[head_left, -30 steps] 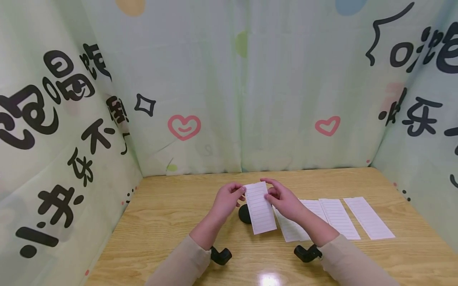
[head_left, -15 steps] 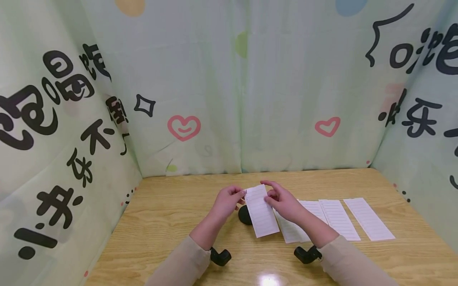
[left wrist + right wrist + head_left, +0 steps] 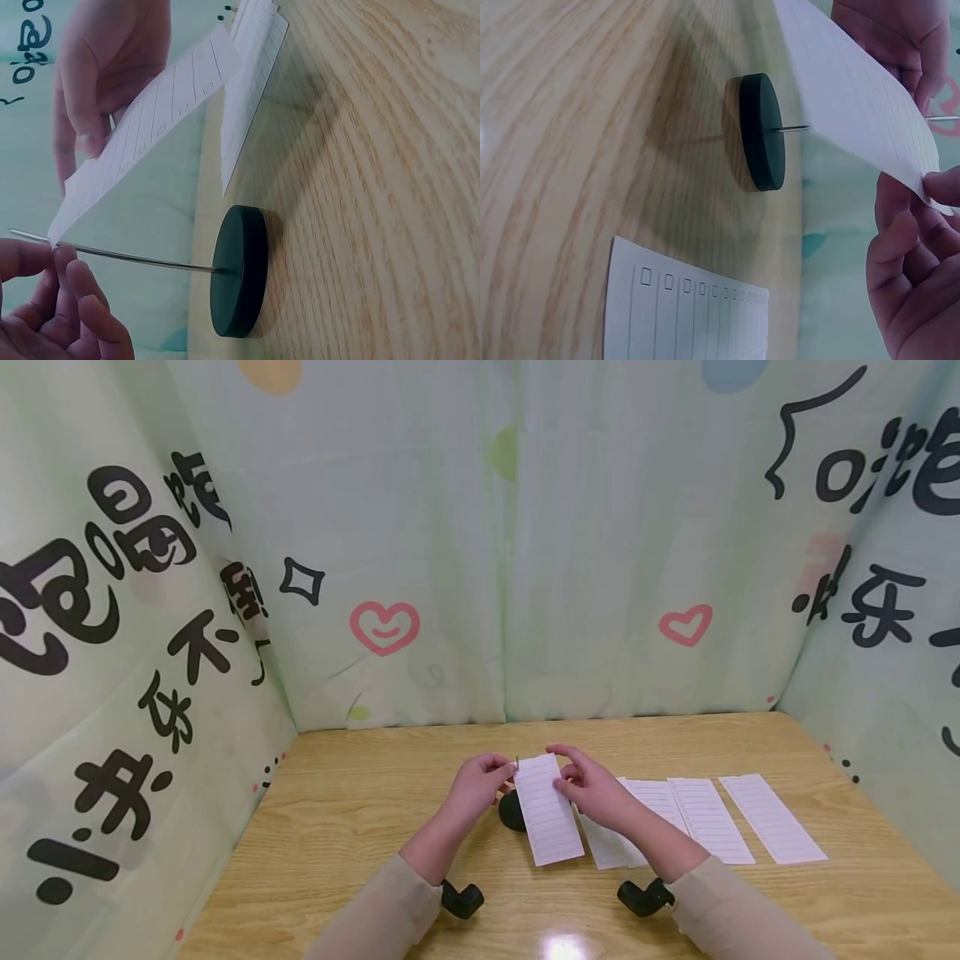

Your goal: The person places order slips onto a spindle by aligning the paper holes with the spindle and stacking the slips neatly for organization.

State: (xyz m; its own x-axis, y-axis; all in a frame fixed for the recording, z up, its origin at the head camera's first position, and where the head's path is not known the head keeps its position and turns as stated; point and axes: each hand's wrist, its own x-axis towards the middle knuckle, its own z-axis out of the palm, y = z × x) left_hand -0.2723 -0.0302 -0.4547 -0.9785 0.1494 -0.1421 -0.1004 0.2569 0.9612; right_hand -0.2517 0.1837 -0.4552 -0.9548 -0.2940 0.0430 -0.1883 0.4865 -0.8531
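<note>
Both hands hold one narrow white sheet of lined paper (image 3: 550, 818) with small checkbox squares, raised above the table. My left hand (image 3: 474, 783) pinches its upper left corner between thumb and fingers. Along the right edge, my right hand (image 3: 594, 787) grips it with the thumb in front and the index finger stretched out. Behind the sheet stands a paper spike: a thin metal rod (image 3: 150, 260) on a round black base (image 3: 238, 271). The rod meets the sheet at the left-hand corner, and its tip pokes out just past the paper there.
Several similar lined sheets (image 3: 774, 818) lie on the wooden table (image 3: 337, 827) to the right, some overlapping and partly hidden by the right forearm. A printed cloth curtain (image 3: 450, 543) closes off the back and both sides. Black wrist mounts (image 3: 462, 900) hang under the sleeves.
The held sheet and both hands have come down slightly. The spike's tip now shows above the sheet's upper left corner. The sheets on the table have not moved.
</note>
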